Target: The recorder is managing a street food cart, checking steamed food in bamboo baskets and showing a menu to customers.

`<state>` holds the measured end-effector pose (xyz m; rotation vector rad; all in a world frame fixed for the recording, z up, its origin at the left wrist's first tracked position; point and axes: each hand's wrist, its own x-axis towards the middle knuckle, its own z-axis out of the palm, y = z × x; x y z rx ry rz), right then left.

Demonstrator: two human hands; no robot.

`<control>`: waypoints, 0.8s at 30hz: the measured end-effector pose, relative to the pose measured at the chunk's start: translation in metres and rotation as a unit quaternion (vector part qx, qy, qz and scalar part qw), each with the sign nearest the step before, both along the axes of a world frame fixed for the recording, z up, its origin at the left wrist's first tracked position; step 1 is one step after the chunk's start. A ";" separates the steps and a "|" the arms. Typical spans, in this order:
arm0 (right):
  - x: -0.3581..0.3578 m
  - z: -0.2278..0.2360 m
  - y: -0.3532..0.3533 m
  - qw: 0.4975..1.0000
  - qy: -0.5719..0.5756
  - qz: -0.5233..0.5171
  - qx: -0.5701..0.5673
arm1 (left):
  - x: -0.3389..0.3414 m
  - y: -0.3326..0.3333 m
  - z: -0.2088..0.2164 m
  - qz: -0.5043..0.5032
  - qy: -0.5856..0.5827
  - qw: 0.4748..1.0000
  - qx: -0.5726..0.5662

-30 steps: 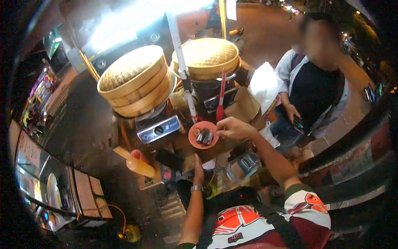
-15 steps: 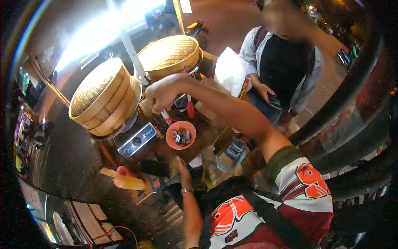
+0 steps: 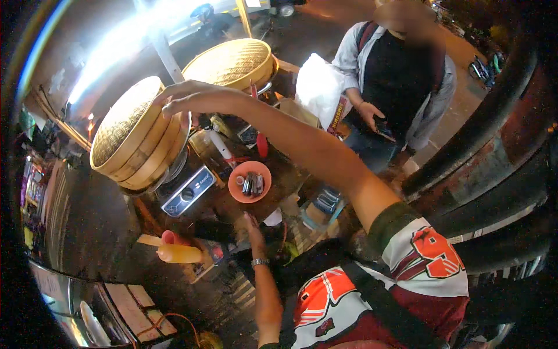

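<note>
My right hand (image 3: 185, 98) reaches across to the left bamboo steamer (image 3: 132, 136), a stacked round basket with a woven lid. Its fingers are apart and meet the upper rim; the lid still sits on the stack. Lower down, my left hand (image 3: 254, 234), with a watch on its wrist, hangs by the near side of the counter. Its fingers are stretched out and hold nothing visible. Just beyond it stands a pink bowl (image 3: 250, 181) with small dark packets or bottles in it. A white-handled tool (image 3: 221, 145) lies beside the bowl.
A second bamboo steamer (image 3: 231, 63) stands farther back. In front of the left one is a stove knob panel (image 3: 188, 192). A yellow squeeze bottle (image 3: 179, 253) is at lower left. A person (image 3: 395, 87) holding a phone stands across the counter, beside a white plastic bag (image 3: 318, 87).
My right hand has moved left from above the white-handled tool to the rim of the left steamer. The left hand has stayed nearly in place.
</note>
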<state>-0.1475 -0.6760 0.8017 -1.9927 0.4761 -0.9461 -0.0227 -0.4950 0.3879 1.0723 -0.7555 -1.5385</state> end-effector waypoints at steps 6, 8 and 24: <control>0.020 0.018 0.022 0.999 -0.005 0.023 -0.022 | 0.026 -0.007 -0.035 0.037 -0.030 0.998 -0.051; -0.005 0.006 0.026 0.999 -0.007 -0.003 -0.054 | 0.007 -0.009 -0.019 0.008 -0.019 0.999 -0.041; -0.122 -0.090 0.134 0.987 0.031 0.076 0.136 | -0.002 0.038 0.230 0.112 -0.151 0.908 -0.374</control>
